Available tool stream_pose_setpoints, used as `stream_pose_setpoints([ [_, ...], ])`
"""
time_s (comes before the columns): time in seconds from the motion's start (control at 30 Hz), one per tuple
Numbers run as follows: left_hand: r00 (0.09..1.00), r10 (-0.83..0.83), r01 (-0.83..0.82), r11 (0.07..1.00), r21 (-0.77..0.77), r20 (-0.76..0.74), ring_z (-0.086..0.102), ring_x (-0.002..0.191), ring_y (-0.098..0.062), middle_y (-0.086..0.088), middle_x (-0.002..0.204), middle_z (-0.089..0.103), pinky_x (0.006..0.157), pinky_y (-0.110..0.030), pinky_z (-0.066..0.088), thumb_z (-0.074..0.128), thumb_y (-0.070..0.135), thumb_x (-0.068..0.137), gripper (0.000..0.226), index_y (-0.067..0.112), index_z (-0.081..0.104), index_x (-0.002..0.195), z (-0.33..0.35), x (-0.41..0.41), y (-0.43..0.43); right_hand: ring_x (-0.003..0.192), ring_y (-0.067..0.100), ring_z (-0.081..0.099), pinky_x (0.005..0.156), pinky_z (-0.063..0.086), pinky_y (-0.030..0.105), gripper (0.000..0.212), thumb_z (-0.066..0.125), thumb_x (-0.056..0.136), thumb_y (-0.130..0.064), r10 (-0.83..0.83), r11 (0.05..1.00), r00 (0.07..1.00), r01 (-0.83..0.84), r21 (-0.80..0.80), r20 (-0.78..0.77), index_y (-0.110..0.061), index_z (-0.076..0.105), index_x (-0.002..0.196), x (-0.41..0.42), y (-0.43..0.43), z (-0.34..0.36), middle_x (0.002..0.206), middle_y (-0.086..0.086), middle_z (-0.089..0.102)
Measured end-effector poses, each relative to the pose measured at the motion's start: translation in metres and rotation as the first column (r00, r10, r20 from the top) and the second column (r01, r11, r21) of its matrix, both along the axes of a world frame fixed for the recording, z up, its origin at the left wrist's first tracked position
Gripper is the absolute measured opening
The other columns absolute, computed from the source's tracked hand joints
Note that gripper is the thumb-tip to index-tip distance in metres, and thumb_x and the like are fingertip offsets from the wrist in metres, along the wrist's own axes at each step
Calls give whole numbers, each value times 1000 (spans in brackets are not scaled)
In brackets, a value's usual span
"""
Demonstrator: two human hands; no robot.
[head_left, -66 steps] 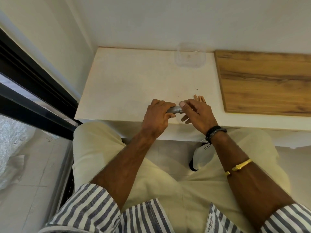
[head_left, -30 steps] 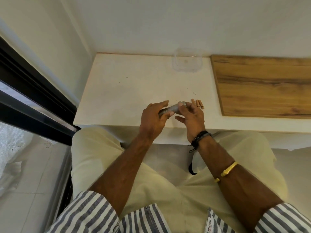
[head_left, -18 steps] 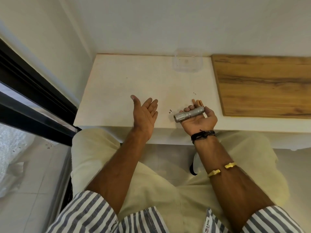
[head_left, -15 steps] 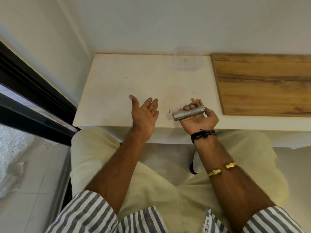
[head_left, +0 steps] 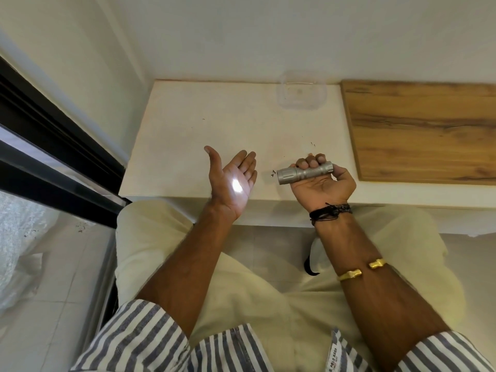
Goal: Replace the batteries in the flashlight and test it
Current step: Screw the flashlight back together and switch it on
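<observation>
Holding: R hand (head_left: 322, 185) palm-up, fingers curled over the barrel of the silver flashlight (head_left: 304, 173), thumb by the tail end; firm wrap-round grip.
Flashlight: lies across R palm, approx level, head pointing toward L hand, tail toward the board; sits over the front edge of the counter, not touching it as far as can be seen.
L hand: (head_left: 232, 181) spread, palm turned to face the flashlight head, fingers straight & close together, thumb stuck out; holds nothing; apart from the flashlight, w/ a gap of bare counter betw. them.
Beam: bright white spot (head_left: 236, 187) on L palm, paler glow round it; flashlight is on.
Counter: white counter (head_left: 188, 135) against the wall, both hands over its front edge.
Board: wood-grain board (head_left: 424, 130) on R part of counter, near R hand but not touching.
Tub: clear plastic tub (head_left: 302, 89) at the back by the wall; contents can't tell.
Specks: small dark specks (head_left: 273, 172) on counter just L of the flashlight head.
R arm: black cord band (head_left: 330, 213) at wrist, gold bangle (head_left: 359, 269) further up forearm.
Clothes: striped sleeves (head_left: 139, 342), cream trousers (head_left: 241, 296).
L edge: dark window frame (head_left: 53, 146).
</observation>
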State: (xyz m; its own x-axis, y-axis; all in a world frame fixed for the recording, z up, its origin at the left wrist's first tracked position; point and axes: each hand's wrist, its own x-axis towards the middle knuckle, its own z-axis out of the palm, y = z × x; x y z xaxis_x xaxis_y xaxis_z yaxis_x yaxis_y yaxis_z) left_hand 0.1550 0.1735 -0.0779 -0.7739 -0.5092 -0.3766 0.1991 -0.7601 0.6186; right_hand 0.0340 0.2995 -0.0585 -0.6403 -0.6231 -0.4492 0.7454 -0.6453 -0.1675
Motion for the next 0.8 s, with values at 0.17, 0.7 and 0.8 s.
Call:
stream_pose_setpoints([
  [0.17, 1000, -1, 1, 1000, -4, -2, 23, 152, -27, -12, 162, 29, 125, -42, 12, 22, 90, 80, 112, 8, 22, 156, -1, 0, -1, 62, 23, 44, 69, 40, 31, 14, 44, 68, -21, 7, 1000, 1000, -7, 16, 0, -10, 50, 75, -1, 2, -1, 74, 4, 43],
  [0.7, 999, -3, 4, 999, -34, 34, 30, 149, -29, -14, 160, 33, 125, -44, 18, 15, 85, 85, 106, 7, 25, 155, -1, 0, 2, 59, 23, 45, 67, 45, 31, 10, 41, 67, -20, 26, 1000, 1000, -27, -14, -17, -12, 47, 71, -2, 2, -2, 71, 4, 41],
  [0.8, 999, -10, 11, 999, -30, 32, 29, 149, -29, -13, 160, 32, 125, -43, 18, 15, 86, 84, 106, 7, 24, 155, 0, 0, 3, 60, 24, 46, 67, 47, 31, 9, 42, 69, -19, 38, 999, 999, -38, -38, -17, -12, 47, 70, -2, 2, -3, 70, 4, 42],
])
